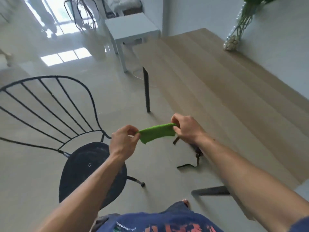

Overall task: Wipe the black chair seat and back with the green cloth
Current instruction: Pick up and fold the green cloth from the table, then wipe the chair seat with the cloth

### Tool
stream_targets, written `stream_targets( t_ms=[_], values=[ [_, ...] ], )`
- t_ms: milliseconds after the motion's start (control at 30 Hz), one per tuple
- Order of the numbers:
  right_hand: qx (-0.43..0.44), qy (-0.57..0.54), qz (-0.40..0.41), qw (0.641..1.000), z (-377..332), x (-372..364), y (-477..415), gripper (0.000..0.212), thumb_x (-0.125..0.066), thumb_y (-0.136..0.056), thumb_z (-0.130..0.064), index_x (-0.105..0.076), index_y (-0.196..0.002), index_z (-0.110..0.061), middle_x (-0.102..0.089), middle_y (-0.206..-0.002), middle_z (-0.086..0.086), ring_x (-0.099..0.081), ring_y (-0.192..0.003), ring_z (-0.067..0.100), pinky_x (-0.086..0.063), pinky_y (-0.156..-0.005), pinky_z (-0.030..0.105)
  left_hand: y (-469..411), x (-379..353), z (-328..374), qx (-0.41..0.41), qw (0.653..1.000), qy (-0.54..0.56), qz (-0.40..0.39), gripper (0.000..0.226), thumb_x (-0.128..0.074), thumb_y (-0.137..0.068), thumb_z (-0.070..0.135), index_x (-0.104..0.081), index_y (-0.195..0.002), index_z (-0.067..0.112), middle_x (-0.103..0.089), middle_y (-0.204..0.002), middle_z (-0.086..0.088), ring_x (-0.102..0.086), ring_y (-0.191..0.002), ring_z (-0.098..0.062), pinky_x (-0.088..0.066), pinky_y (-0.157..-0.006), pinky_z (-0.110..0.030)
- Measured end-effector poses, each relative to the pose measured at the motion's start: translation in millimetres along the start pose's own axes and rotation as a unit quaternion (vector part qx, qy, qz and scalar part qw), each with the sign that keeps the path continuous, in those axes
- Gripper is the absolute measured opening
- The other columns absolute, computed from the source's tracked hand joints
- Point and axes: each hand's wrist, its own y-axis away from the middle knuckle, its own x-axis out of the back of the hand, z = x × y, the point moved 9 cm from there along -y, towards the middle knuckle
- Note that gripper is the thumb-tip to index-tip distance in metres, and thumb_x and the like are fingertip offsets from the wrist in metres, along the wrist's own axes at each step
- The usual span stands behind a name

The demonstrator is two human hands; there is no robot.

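A small green cloth [156,133] is stretched in the air between my two hands. My left hand [124,141] pinches its left end and my right hand [186,128] pinches its right end. Both hands hover over the floor, to the right of the black chair. The chair's round black seat [83,171] lies below my left forearm, which hides part of it. Its wire back [48,104] with thin black bars rises to the left. The cloth touches neither seat nor back.
A long wooden table [225,91] with black legs fills the right side. A glass vase with stems [234,39] stands on its far end. A black strap [192,163] lies on the floor below my right hand. A white side table [132,29] and tall white vase [95,42] stand farther back.
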Motion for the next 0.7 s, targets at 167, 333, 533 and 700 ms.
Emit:
stream_targets(
  t_ms=[167,333,533,700],
  values=[
    [0.058,0.009,-0.017,0.998,-115.6,-60.4,-33.7,0.005,-0.056,-0.089,-0.016,-0.054,-0.093,-0.017,-0.062,-0.088,0.006,-0.055,-0.078,0.023,-0.048,-0.071,0.036,-15.7,95.7,-89.3,0.028,0.997,0.026,0.070,0.004,-0.069,-0.083,0.032,-0.065,-0.084,0.032,-0.068,-0.083,0.013,-0.065,-0.075,-0.008,-0.055,-0.071,-0.031],
    [0.103,0.004,-0.059,0.993,-203.3,-151.1,-54.6,0.006,-0.056,-0.088,-0.015,-0.057,-0.094,-0.014,-0.063,-0.087,0.006,-0.057,-0.081,0.024,-0.048,-0.071,0.035,-7.8,163.1,-196.3,0.079,0.989,0.041,0.115,0.005,-0.070,-0.079,0.030,-0.069,-0.084,0.029,-0.071,-0.082,0.011,-0.066,-0.079,-0.010,-0.056,-0.076,-0.033],
    [0.190,-0.041,-0.082,0.978,-238.4,-266.7,-71.6,0.010,-0.060,-0.084,-0.010,-0.061,-0.094,-0.013,-0.059,-0.079,-0.001,-0.056,-0.074,0.022,-0.041,-0.069,0.028,19.2,167.2,-311.8,0.106,0.980,0.042,0.164,0.010,-0.073,-0.080,0.026,-0.066,-0.082,0.033,-0.068,-0.075,0.015,-0.063,-0.070,0.006,-0.053,-0.068,-0.014],
    [0.219,-0.127,-0.067,0.965,-234.9,-341.9,-54.1,0.012,-0.062,-0.085,-0.012,-0.060,-0.094,-0.020,-0.056,-0.073,-0.007,-0.053,-0.063,0.009,-0.037,-0.059,0.008,59.5,143.8,-382.8,0.107,0.969,0.078,0.209,0.019,-0.073,-0.081,0.021,-0.063,-0.077,0.038,-0.068,-0.075,0.014,-0.065,-0.067,0.003,-0.051,-0.061,-0.011]
  ],
)
